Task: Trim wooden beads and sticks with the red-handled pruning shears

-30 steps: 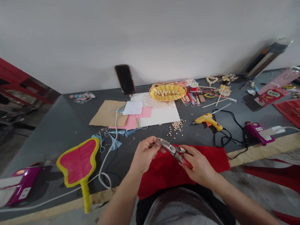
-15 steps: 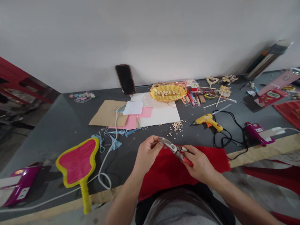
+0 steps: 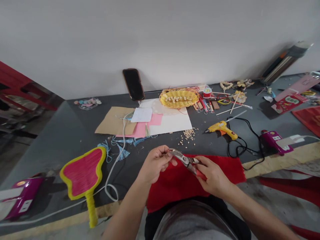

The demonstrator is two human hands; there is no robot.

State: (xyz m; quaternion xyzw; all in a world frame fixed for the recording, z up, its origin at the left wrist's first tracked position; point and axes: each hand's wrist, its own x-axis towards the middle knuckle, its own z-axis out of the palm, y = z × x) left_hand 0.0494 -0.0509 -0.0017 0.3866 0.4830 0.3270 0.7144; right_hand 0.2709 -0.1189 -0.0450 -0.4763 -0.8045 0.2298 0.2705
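My right hand (image 3: 212,176) grips the red handles of a pair of metal cutters (image 3: 185,160), whose jaws point left. My left hand (image 3: 155,164) is pinched closed at the cutter's tip, holding something too small to make out. Both hands hover over a red felt cloth (image 3: 232,170) lying at the near edge of the grey table (image 3: 62,133). A scatter of small wooden beads (image 3: 188,136) lies just beyond the hands.
A pink and yellow woven fan (image 3: 83,173) lies at the left, with a white cable (image 3: 112,186) beside it. Papers (image 3: 172,123), a yellow basket of beads (image 3: 179,97), a phone (image 3: 133,84) leaning on the wall, a yellow glue gun (image 3: 221,128) and purple devices (image 3: 273,140) fill the table.
The hands and cutters have barely shifted; the left hand stays pinched at the cutter's tip. Nothing else has moved.
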